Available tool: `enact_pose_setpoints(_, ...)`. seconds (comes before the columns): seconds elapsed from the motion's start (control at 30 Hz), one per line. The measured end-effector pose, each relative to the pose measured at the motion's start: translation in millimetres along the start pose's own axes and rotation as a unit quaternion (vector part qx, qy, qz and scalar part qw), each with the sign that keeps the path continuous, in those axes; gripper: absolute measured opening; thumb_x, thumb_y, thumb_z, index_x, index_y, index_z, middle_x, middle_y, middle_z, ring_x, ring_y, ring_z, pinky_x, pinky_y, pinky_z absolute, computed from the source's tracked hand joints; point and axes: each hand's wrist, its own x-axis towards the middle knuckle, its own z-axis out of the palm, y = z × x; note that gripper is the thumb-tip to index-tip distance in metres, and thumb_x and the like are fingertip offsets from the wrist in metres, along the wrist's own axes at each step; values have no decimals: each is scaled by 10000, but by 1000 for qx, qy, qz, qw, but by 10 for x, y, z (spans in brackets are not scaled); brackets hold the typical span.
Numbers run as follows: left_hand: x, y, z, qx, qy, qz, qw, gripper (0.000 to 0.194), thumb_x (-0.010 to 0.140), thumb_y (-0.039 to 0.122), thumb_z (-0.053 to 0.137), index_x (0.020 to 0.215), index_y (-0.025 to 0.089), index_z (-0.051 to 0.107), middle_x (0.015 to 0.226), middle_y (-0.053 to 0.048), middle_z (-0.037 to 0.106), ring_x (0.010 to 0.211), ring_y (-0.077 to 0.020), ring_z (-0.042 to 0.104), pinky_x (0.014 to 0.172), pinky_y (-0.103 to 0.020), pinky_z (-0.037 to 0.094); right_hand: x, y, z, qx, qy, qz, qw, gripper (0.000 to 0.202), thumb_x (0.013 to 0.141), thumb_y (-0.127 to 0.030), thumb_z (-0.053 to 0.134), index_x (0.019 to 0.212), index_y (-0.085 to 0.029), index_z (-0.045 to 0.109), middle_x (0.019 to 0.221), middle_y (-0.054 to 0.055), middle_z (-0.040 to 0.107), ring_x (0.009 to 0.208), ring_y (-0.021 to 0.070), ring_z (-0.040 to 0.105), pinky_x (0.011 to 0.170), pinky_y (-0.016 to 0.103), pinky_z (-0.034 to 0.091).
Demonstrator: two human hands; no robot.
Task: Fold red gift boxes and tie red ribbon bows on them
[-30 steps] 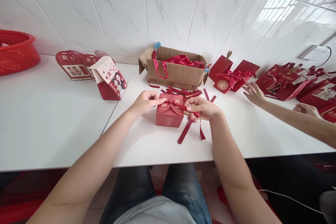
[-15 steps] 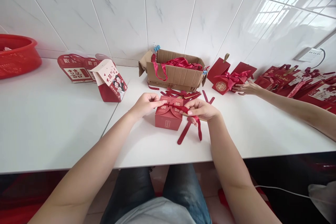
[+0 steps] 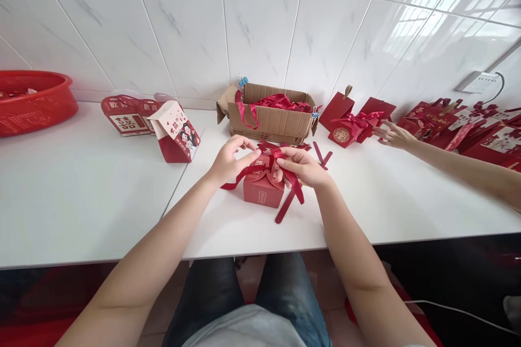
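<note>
A small red gift box (image 3: pixel 264 191) stands upright on the white table, its curved top flaps closed. A red ribbon (image 3: pixel 237 180) runs across the top; one end trails left and the other hangs at the right. My right hand (image 3: pixel 300 165) pinches the ribbon above the box's right top edge. At the box's upper left is my left hand (image 3: pixel 238 160), thumb and forefinger curled toward each other near the ribbon; whether they hold any of it is too small to tell.
Behind the box sits a cardboard carton (image 3: pixel 268 121) of ribbons, with red strips before it. Gift boxes (image 3: pixel 174 133) and a red basket (image 3: pixel 36 103) stand left. Another person's hand (image 3: pixel 393 135) is near a bowed box (image 3: pixel 345 131) at right.
The ribbon now trails to the left as well, and part of it is raised in my right hand. My left hand has lifted slightly. The other person's hand has drawn back from the bowed box.
</note>
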Motion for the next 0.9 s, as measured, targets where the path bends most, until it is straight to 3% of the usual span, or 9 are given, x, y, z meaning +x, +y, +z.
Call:
enact_pose_setpoints(0.1,89,152,35,-42,-64,-26,997,359,843,521,531,820,174,619,859,-43,644,849,-185,571,829,-331,428,-2,-28,42,-24,-2,-3,1000,383,853,-424,624,1122,-157,568,672,10,706,423,97,581,398,198,465)
enact_pose_setpoints(0.17,139,233,85,-34,-85,-28,995,360,806,527,595,807,169,635,823,-37,660,781,-169,579,767,-309,446,-10,-51,50,-34,-7,-10,999,402,865,-443,602,1150,-165,552,680,7,707,415,97,577,389,199,458)
enact_pose_setpoints(0.33,173,302,176,-21,-43,-26,999,292,745,451,685,775,164,638,780,-31,677,679,-145,591,649,-271,470,-12,-76,25,-34,9,-4,999,372,855,-476,598,1064,-169,575,694,3,695,438,85,567,389,183,425)
enact_pose_setpoints(0.5,153,281,168,-3,-12,-15,1000,231,757,393,671,728,168,630,766,-32,681,674,-147,605,650,-273,489,-6,-85,8,-70,128,3,989,316,783,-467,681,828,-166,597,590,-27,624,451,67,525,418,172,401)
enact_pose_setpoints(0.57,152,276,175,-4,-2,-14,1000,238,745,400,684,724,169,629,762,-31,682,659,-144,599,641,-271,489,-13,-78,9,-90,152,10,984,334,754,-470,706,867,-164,631,601,-20,627,486,77,534,449,185,414)
enact_pose_setpoints(0.7,163,281,224,6,7,6,1000,247,755,409,676,713,170,630,755,-27,683,654,-138,591,631,-262,478,-24,-25,34,-130,138,11,982,421,759,-489,687,1006,-148,694,687,11,663,571,103,560,522,222,442)
enact_pose_setpoints(0.9,183,304,236,34,9,24,999,261,800,403,613,693,168,654,716,-26,686,654,-142,590,643,-263,465,-20,47,66,-137,162,-31,977,365,770,-478,678,923,-149,722,675,1,648,573,90,536,544,223,433)
